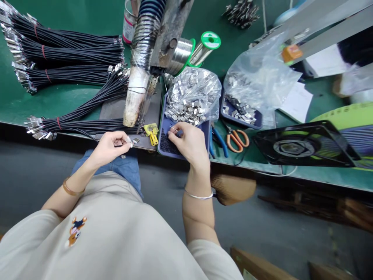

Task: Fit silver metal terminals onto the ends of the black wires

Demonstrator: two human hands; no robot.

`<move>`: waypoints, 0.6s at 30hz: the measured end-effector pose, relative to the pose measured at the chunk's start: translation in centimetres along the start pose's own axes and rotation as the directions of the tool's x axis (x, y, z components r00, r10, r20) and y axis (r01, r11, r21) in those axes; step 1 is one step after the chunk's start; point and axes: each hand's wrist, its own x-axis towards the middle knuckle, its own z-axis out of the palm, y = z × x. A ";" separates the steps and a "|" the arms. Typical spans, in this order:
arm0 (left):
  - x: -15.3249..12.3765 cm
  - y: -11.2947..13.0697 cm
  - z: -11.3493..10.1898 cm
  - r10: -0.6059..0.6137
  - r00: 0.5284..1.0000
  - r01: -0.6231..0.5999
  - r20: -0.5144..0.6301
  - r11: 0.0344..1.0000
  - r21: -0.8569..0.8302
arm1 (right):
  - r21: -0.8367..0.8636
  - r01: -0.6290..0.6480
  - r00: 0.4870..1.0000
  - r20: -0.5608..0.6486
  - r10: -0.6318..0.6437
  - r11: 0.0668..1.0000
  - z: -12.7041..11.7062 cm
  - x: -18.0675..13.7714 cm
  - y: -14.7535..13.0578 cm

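My left hand [109,149] pinches a black cable at the table's front edge. A small metal connector [135,140] shows just beyond its fingertips. My right hand [190,143] reaches into the front of a blue tray [206,134], its thumb and fingers closed over a heap of small black pieces [168,144]. A thin pale sliver shows by those fingers, too fine to name. Behind that hand, a clear bag [201,87] spills metal connector shells [188,112] into the same tray. Between the hands lies a small yellow tool [153,137].
Bundled black cables [75,52] cover the left. A taped hose [135,89] comes down near the left hand, with solder spools [205,46] behind. Blue-handled pliers [219,142], orange-handled scissors [237,140], a second tray [256,123] and a black fan [305,146] stand right.
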 end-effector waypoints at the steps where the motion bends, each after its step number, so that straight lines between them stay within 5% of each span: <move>1: 0.0 -0.1 0.2 0.007 1.000 -0.007 -0.022 1.000 -0.018 | 0.053 -0.018 0.998 -0.066 0.021 0.998 -0.1 -0.4 -0.3; 5: -0.1 -0.7 0.6 0.034 0.995 -0.040 -0.094 0.998 -0.058 | 0.440 -0.011 0.934 -0.315 0.166 0.898 0.4 -3.1 -2.0; 8: -0.1 -1.0 0.8 0.050 0.990 -0.057 -0.132 0.997 -0.048 | 0.641 0.001 0.976 -0.168 0.139 0.767 1.8 -5.4 -3.9; 11: -0.1 -1.3 0.8 0.071 0.988 -0.074 -0.137 0.997 -0.020 | 0.660 -0.009 0.995 -0.068 0.072 0.751 3.9 -6.5 -5.7; 18: 0.2 -1.6 0.5 0.089 0.994 -0.087 -0.067 0.996 0.024 | 0.542 0.085 0.991 -0.130 -0.016 0.836 6.1 -6.2 -7.4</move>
